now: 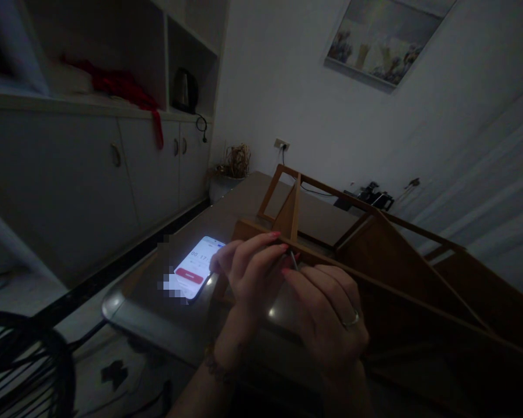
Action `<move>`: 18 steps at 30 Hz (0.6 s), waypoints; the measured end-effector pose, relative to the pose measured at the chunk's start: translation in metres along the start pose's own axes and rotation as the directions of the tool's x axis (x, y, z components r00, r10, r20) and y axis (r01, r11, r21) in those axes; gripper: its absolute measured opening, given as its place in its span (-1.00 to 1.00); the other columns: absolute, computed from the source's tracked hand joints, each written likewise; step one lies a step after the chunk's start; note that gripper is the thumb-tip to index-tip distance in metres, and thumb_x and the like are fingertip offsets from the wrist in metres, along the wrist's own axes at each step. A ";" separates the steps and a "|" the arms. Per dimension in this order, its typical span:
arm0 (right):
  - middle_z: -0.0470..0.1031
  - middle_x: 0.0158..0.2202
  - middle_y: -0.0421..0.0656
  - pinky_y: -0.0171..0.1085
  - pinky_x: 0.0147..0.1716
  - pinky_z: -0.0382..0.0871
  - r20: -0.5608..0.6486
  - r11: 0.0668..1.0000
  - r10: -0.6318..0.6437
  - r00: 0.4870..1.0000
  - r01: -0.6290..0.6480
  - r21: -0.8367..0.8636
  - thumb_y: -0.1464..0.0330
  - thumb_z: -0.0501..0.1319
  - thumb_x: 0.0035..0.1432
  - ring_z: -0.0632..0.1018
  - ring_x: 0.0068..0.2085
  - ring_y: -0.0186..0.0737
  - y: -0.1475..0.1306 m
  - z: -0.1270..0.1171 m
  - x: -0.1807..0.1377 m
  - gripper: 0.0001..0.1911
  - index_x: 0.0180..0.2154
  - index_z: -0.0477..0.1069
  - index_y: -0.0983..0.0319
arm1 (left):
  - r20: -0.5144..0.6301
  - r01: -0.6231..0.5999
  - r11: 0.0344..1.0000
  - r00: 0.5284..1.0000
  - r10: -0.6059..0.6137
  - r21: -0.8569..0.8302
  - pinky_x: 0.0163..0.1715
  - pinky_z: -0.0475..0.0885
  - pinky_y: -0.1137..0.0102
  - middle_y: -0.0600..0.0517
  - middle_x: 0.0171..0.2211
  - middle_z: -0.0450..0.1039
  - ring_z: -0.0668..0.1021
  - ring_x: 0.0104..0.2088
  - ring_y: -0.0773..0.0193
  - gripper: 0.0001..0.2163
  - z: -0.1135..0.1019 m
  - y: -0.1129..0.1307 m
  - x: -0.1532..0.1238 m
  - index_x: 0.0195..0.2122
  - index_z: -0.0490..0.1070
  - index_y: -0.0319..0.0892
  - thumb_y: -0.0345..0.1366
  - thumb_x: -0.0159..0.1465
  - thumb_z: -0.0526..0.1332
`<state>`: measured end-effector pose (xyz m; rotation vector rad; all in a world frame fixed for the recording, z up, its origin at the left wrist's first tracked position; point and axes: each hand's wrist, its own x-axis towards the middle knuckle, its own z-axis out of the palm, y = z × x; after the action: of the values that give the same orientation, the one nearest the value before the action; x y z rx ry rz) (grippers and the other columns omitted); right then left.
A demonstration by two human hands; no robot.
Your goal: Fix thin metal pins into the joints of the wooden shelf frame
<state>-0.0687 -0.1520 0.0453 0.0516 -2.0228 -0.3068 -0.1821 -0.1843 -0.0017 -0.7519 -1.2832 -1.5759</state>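
A brown wooden shelf frame [298, 206] lies on its side on the table, with slanted panels between its long rails. My left hand [248, 267] is closed over the frame's near rail, its fingertips bunched close to the rod. In the pinched fingers of my right hand [326, 307] is a thin metal rod [293, 261], its upper end against or close to the same rail. Poor light and my fingers hide the rod's full shape and its contact point. Just left of my left hand, a lit phone [194, 264] showing a timer lies on the table.
The table's [157, 313] rounded metal corner is at the near left. A black wire-ribbed round object [26, 366] stands at the lower left. Cabinets [148, 168] line the left wall, with a kettle [185, 90] and red cloth [117, 84]. A dried plant [235, 162] stands behind the table.
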 end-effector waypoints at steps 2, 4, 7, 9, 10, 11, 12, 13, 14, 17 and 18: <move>0.56 -0.30 -0.10 -0.22 -0.06 0.48 0.003 1.000 0.000 1.000 0.000 -0.001 0.48 0.10 0.39 0.53 -0.17 -0.22 0.000 0.000 0.000 -0.83 -0.15 0.48 0.28 | -0.008 -0.004 1.000 1.000 0.004 0.002 -0.18 0.23 0.23 0.08 -0.27 0.62 0.48 -0.29 0.20 -0.91 0.000 0.000 0.000 -0.28 0.49 -0.02 -0.17 0.29 0.33; 0.56 -0.30 -0.10 -0.23 -0.07 0.47 0.003 1.000 -0.004 1.000 0.004 -0.007 0.47 0.09 0.39 0.53 -0.18 -0.22 0.001 0.001 0.001 -0.82 -0.16 0.48 0.27 | -0.007 -0.004 1.000 1.000 0.004 0.004 -0.17 0.22 0.23 0.08 -0.26 0.62 0.48 -0.28 0.20 -0.91 0.001 0.000 0.000 -0.28 0.49 -0.03 -0.19 0.27 0.35; 0.57 -0.30 -0.12 -0.24 -0.07 0.45 0.033 1.000 -0.019 0.999 0.020 -0.024 0.47 0.08 0.40 0.52 -0.18 -0.23 0.000 0.001 0.001 -0.81 -0.16 0.48 0.24 | -0.012 -0.003 1.000 1.000 0.003 0.004 -0.16 0.22 0.22 0.08 -0.27 0.62 0.50 -0.29 0.21 -0.93 0.002 0.001 0.000 -0.28 0.49 -0.04 -0.21 0.28 0.34; 0.56 -0.31 -0.15 -0.24 -0.05 0.41 0.065 0.999 -0.030 0.997 0.032 -0.031 0.48 0.10 0.38 0.51 -0.18 -0.23 0.000 0.001 0.002 -0.82 -0.15 0.47 0.21 | -0.019 0.009 1.000 1.000 -0.009 0.003 -0.17 0.22 0.21 0.09 -0.27 0.63 0.50 -0.31 0.21 -0.93 0.002 0.002 0.000 -0.29 0.49 -0.03 -0.20 0.29 0.33; 0.56 -0.33 -0.17 -0.23 -0.04 0.38 0.087 0.999 -0.034 0.996 0.037 -0.038 0.48 0.11 0.37 0.50 -0.19 -0.23 -0.001 0.001 0.002 -0.82 -0.16 0.47 0.19 | -0.021 0.017 1.000 1.000 -0.016 0.005 -0.17 0.22 0.21 0.09 -0.28 0.63 0.50 -0.31 0.21 -0.92 0.002 0.002 0.000 -0.29 0.49 -0.02 -0.19 0.30 0.32; 0.55 -0.35 -0.19 -0.22 -0.04 0.34 0.109 0.998 -0.034 0.993 0.039 -0.048 0.47 0.11 0.36 0.49 -0.21 -0.23 -0.001 0.001 0.003 -0.82 -0.17 0.47 0.17 | -0.023 0.022 1.000 1.000 -0.022 0.006 -0.17 0.23 0.21 0.09 -0.28 0.63 0.50 -0.31 0.21 -0.91 0.001 0.003 0.000 -0.29 0.49 -0.02 -0.17 0.31 0.30; 0.54 -0.38 -0.22 -0.20 -0.03 0.29 0.130 0.997 -0.033 0.991 0.041 -0.061 0.47 0.12 0.36 0.47 -0.23 -0.23 -0.002 0.001 0.004 -0.82 -0.19 0.48 0.15 | -0.020 0.024 1.000 1.000 -0.024 0.008 -0.17 0.23 0.21 0.09 -0.27 0.63 0.51 -0.31 0.21 -0.90 0.001 0.003 -0.001 -0.28 0.49 -0.02 -0.16 0.33 0.29; 0.52 -0.41 -0.24 -0.19 -0.03 0.25 0.149 0.997 -0.028 0.988 0.039 -0.072 0.47 0.12 0.35 0.46 -0.25 -0.23 -0.002 0.001 0.005 -0.81 -0.21 0.48 0.12 | -0.017 0.024 1.000 1.000 -0.024 0.011 -0.17 0.23 0.21 0.08 -0.26 0.63 0.51 -0.30 0.21 -0.89 0.001 0.003 -0.001 -0.28 0.50 -0.02 -0.15 0.34 0.27; 0.51 -0.43 -0.26 -0.18 -0.04 0.21 0.164 0.997 -0.018 0.986 0.030 -0.075 0.47 0.11 0.35 0.45 -0.27 -0.24 -0.002 0.001 0.006 -0.79 -0.22 0.49 0.10 | -0.015 0.021 1.000 1.000 -0.021 0.012 -0.17 0.24 0.20 0.08 -0.25 0.64 0.51 -0.30 0.20 -0.89 0.001 0.003 -0.002 -0.28 0.50 -0.02 -0.15 0.34 0.27; 0.51 -0.43 -0.26 -0.18 -0.09 0.16 0.168 0.999 0.022 0.986 -0.018 -0.028 0.41 0.05 0.40 0.42 -0.30 -0.24 -0.001 0.001 0.008 -0.74 -0.23 0.49 0.09 | -0.018 0.021 1.000 1.000 -0.021 0.015 -0.15 0.24 0.20 0.09 -0.25 0.63 0.51 -0.29 0.20 -0.91 0.000 0.003 -0.002 -0.28 0.50 -0.01 -0.16 0.33 0.28; 0.51 -0.43 -0.26 -0.18 -0.11 0.16 0.170 0.999 0.037 0.985 -0.036 -0.008 0.38 0.01 0.43 0.41 -0.30 -0.23 -0.001 0.000 0.009 -0.72 -0.22 0.48 0.09 | -0.019 0.024 1.000 1.000 -0.024 0.014 -0.15 0.24 0.20 0.09 -0.26 0.63 0.51 -0.29 0.20 -0.90 0.000 0.003 -0.002 -0.28 0.49 0.00 -0.15 0.34 0.27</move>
<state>-0.0732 -0.1547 0.0527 -0.0151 -2.1894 -0.3011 -0.1788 -0.1833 -0.0024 -0.7135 -1.2927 -1.5876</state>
